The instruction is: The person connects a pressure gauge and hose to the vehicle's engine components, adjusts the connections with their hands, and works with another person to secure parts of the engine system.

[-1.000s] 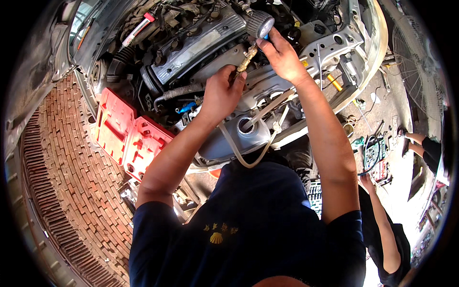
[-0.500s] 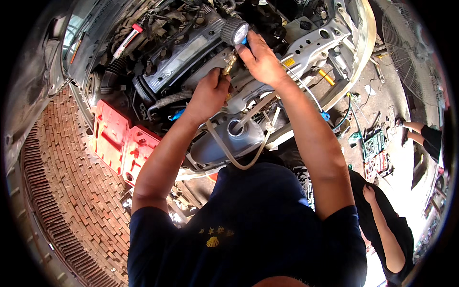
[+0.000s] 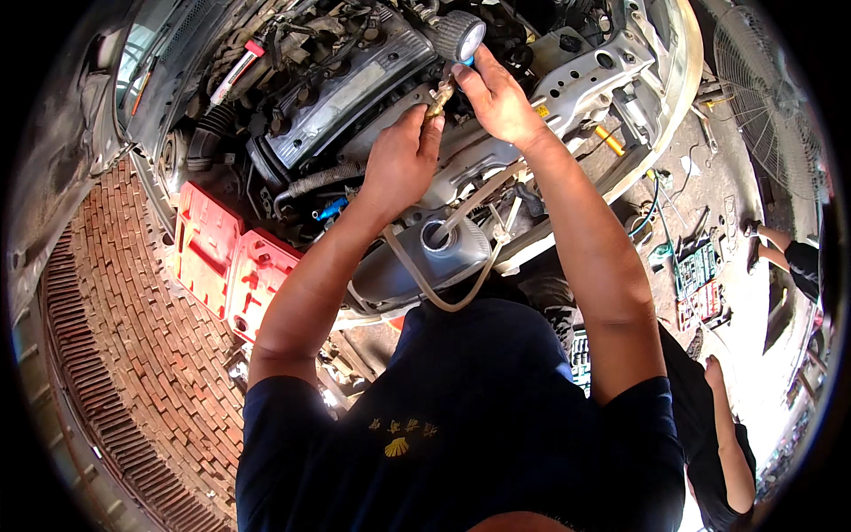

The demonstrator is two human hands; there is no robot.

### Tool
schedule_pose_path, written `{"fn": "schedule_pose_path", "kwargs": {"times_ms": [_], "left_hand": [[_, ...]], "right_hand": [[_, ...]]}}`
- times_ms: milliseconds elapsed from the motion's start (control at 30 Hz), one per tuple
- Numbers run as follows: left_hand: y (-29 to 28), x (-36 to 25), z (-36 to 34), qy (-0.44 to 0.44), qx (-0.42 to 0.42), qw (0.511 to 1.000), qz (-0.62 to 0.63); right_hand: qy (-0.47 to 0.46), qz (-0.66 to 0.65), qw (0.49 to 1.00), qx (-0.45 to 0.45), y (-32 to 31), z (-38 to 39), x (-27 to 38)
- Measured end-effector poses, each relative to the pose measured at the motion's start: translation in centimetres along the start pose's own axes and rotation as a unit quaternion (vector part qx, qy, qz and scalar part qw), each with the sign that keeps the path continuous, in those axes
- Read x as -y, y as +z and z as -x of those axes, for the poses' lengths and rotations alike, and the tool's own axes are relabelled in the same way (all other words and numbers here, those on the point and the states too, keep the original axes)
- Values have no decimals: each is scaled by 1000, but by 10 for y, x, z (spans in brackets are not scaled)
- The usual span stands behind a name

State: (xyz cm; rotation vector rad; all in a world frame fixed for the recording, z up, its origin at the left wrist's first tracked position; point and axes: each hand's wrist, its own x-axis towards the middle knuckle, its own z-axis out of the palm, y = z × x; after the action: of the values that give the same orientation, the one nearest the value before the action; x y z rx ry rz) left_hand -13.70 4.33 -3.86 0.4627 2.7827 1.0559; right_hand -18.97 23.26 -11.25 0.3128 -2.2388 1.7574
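Over the open engine bay, my left hand (image 3: 403,161) pinches a brass fitting (image 3: 439,99) between thumb and fingers. My right hand (image 3: 502,105) is closed on a round pressure gauge (image 3: 459,37) with a ribbed dark rim and a blue part below its dial. Gauge and fitting are close together, and fingers partly hide where they meet. Beneath my hands a grey plastic canister (image 3: 390,270) stands at the front of the car, a clear hose (image 3: 474,202) entering its round mouth and looping around in front.
An open red plastic case (image 3: 208,253) rests at the left fender. A red-capped tube (image 3: 238,71) lies on the engine (image 3: 350,93). To the right are a tool set (image 3: 696,270) on the ground, a large fan (image 3: 767,97) and a person in black (image 3: 700,417).
Both my hands have shifted slightly to the right with the gauge and fitting. The gauge's dial has turned further to the right. The person at lower right has moved a little.
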Motion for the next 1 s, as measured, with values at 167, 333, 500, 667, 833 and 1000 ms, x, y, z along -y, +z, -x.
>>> {"fn": "schedule_pose_path", "kwargs": {"times_ms": [167, 333, 500, 667, 833, 1000], "left_hand": [[4, 12, 6, 42, -52, 997, 44], [-26, 3, -2, -147, 119, 951, 245], [-30, 6, -12, -158, 184, 936, 254], [-11, 11, -6, 6, 79, 991, 104], [-5, 10, -4, 31, 19, 996, 79], [2, 3, 1, -2, 24, 995, 101]], "right_hand": [[-6, 2, 1000, 18, 1, -3, 5], [-38, 27, 999, 27, 2, -1, -2], [-31, 22, 999, 10, 3, -1, 3], [-33, 22, 999, 5, 2, 0, 7], [-54, 35, 998, 0, 1, -1, 11], [-62, 29, 998, -9, -4, -1, 7]]}}
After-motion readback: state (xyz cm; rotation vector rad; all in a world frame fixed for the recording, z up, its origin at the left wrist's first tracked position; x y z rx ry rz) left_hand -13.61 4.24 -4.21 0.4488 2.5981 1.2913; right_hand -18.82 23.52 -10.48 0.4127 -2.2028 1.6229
